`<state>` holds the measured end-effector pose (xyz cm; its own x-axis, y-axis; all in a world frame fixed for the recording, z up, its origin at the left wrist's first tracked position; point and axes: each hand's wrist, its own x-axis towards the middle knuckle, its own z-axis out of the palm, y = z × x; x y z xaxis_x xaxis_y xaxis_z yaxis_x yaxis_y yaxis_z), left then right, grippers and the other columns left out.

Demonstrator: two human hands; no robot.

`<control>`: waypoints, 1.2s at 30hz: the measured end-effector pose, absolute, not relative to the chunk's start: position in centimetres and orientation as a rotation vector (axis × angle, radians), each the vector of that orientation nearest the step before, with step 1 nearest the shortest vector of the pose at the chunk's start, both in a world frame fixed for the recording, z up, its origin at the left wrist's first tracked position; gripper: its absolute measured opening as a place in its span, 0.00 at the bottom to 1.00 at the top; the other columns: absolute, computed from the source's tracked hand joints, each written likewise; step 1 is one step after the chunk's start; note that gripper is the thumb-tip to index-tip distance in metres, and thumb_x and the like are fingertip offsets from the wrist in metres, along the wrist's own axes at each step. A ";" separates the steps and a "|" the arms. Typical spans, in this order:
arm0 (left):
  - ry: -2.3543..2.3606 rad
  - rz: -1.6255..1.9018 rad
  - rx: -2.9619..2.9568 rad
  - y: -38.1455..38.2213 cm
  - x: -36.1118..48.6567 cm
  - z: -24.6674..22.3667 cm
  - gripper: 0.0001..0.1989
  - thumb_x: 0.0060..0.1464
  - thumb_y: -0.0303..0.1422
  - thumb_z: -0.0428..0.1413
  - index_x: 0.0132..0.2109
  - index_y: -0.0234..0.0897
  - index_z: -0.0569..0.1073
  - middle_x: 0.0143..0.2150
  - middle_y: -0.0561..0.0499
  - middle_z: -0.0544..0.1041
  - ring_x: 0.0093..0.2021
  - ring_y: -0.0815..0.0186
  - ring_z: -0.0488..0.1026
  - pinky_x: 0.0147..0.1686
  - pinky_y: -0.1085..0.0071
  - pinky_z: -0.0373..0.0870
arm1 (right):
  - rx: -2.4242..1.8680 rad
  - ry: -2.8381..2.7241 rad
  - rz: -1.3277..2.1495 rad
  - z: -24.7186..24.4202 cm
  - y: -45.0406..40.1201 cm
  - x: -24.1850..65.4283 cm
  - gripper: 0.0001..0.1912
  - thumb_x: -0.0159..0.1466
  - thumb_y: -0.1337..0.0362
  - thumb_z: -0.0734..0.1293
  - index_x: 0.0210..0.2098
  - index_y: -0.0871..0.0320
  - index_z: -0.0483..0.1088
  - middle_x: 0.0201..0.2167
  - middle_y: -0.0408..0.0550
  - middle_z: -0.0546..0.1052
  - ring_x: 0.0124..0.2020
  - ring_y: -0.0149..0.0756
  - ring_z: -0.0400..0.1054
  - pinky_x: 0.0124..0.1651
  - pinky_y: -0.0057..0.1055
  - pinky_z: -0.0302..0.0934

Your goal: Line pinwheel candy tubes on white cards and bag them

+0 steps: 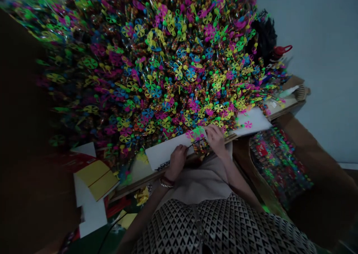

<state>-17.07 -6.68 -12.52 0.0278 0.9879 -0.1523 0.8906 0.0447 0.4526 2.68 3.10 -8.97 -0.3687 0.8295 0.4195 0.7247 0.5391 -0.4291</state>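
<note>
My left hand [178, 160] is closed in a pinch over a white board, and a thin black strip [190, 146] sticks out from its fingertips. My right hand [216, 139] has its fingers bent and closed at a small bunch of candy-filled fan toys [197, 134] with pink and green tops. Between the two hands, the bunch lies partly across the front edge of the white board [158, 152]. Several more black strips [162, 166] rest on the board, left of my left hand. My right fingers partly hide what they grip.
A tall heap of colourful fan toys [179, 75] fills the table beyond the board. A carton [279, 164] of packed toys stands at lower right. Yellow card [97, 179] and white sheets [93, 215] lie at left. A red-handled item [282, 50] is at upper right.
</note>
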 end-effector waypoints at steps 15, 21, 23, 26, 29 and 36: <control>1.877 0.356 1.828 -6.6 -17.2 -12.4 0.08 0.62 0.30 0.50 0.39 0.33 0.74 0.40 0.45 0.75 0.42 0.63 0.72 0.43 0.70 0.67 | -0.965 -2.676 0.166 -3.1 9.3 5.2 0.13 0.69 0.61 0.59 0.44 0.60 0.73 0.41 0.54 0.75 0.45 0.41 0.64 0.48 0.36 0.57; 1.864 0.344 1.838 -6.7 -17.2 -12.7 0.08 0.62 0.30 0.50 0.39 0.33 0.73 0.39 0.45 0.75 0.41 0.64 0.71 0.42 0.70 0.67 | -1.147 -2.605 0.746 -5.2 2.3 -2.5 0.15 0.69 0.57 0.58 0.42 0.59 0.71 0.35 0.49 0.75 0.37 0.36 0.66 0.41 0.31 0.57; 1.863 0.340 1.861 -6.9 -17.3 -12.8 0.09 0.62 0.28 0.48 0.41 0.33 0.73 0.40 0.45 0.75 0.41 0.63 0.71 0.42 0.69 0.67 | -1.227 -2.631 0.740 -6.8 1.4 -4.1 0.14 0.69 0.58 0.58 0.43 0.60 0.72 0.37 0.50 0.75 0.41 0.38 0.66 0.43 0.31 0.56; 1.870 0.340 1.901 -7.3 -17.2 -13.1 0.11 0.61 0.24 0.47 0.45 0.33 0.72 0.42 0.44 0.75 0.42 0.63 0.71 0.42 0.69 0.68 | -1.262 -2.732 0.548 -8.3 1.0 -5.2 0.14 0.68 0.58 0.60 0.40 0.60 0.73 0.40 0.53 0.75 0.47 0.42 0.63 0.48 0.35 0.54; 1.868 0.364 1.934 -7.6 -17.1 -13.2 0.12 0.61 0.23 0.46 0.49 0.33 0.70 0.45 0.44 0.74 0.44 0.62 0.70 0.42 0.69 0.68 | -1.229 -2.818 0.366 -8.9 0.8 -5.2 0.15 0.68 0.56 0.61 0.39 0.58 0.74 0.45 0.53 0.74 0.49 0.44 0.60 0.49 0.38 0.51; 1.922 0.288 1.993 -8.0 -17.3 -12.5 0.11 0.61 0.25 0.48 0.48 0.34 0.70 0.45 0.45 0.74 0.45 0.61 0.69 0.45 0.67 0.67 | -1.326 -2.817 0.199 -10.1 0.1 -5.0 0.18 0.68 0.52 0.59 0.38 0.57 0.75 0.45 0.54 0.71 0.49 0.45 0.58 0.49 0.41 0.49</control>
